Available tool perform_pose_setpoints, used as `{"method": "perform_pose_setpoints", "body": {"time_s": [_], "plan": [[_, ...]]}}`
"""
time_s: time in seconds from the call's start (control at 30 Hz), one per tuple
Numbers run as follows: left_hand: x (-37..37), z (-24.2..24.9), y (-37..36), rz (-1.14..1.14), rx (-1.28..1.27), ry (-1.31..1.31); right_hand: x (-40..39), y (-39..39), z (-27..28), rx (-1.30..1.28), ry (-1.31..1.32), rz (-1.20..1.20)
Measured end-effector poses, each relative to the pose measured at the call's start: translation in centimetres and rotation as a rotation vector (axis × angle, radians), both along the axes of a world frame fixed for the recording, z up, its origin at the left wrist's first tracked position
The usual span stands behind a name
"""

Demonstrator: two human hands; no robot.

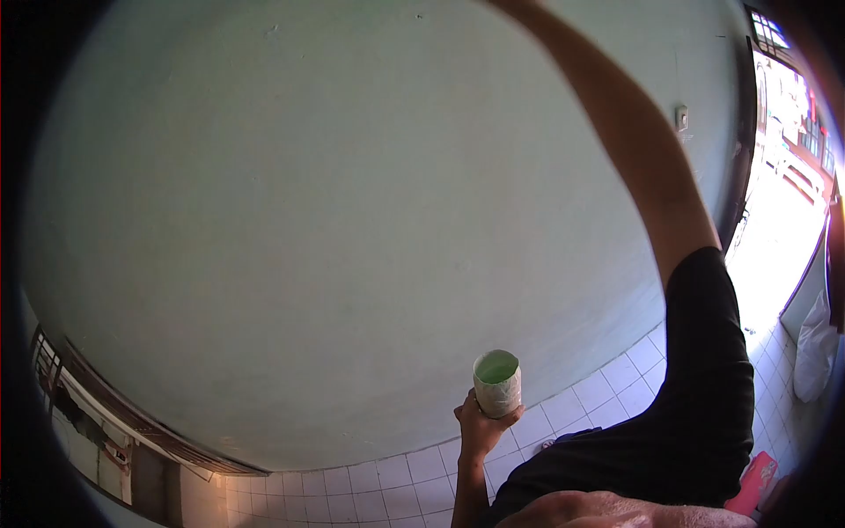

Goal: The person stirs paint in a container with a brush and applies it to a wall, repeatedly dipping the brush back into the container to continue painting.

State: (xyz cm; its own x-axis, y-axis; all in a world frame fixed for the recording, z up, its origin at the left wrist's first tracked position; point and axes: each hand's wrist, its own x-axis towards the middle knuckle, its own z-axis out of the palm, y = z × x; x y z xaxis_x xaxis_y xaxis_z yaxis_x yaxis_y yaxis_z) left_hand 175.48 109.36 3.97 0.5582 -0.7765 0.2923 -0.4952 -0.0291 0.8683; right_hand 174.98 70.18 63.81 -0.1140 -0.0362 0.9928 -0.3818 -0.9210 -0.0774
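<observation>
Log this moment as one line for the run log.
left hand: holding open-topped container | right hand: out of frame | right arm: raised in front of wall

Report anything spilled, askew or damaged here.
No spill shows. Small marks, perhaps chips, break the otherwise plain, pale green painted wall near the top; the beige cylindrical container in the left hand looks blotchy outside.

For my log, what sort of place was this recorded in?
Probably a room in a house, though that isn't certain. It has a plain, pale green wall with a light switch, a tiled floor, and an open doorway onto a bright area.
</observation>
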Motion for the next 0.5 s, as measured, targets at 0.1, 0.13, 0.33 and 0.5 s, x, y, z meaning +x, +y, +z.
{"method": "perform_pose_setpoints", "body": {"time_s": [0.1,0.13,0.33,0.5], "plan": [[-0.3,1.1,0.1,0.009,0.010,0.057,10.0,7.7,-3.1,-0.191,0.103,0.092],[-0.6,1.9,0.1,-0.001,0.019,0.107,11.0,11.5,-3.2,-0.103,0.253,0.065],[0.7,0.5,0.1,-0.101,0.021,-0.021,9.9,17.9,-4.1,0.112,0.295,0.547],[0.6,2.7,0.0,-0.131,0.018,0.030,0.3,0.7,-3.5,0.173,0.055,0.632]]}}
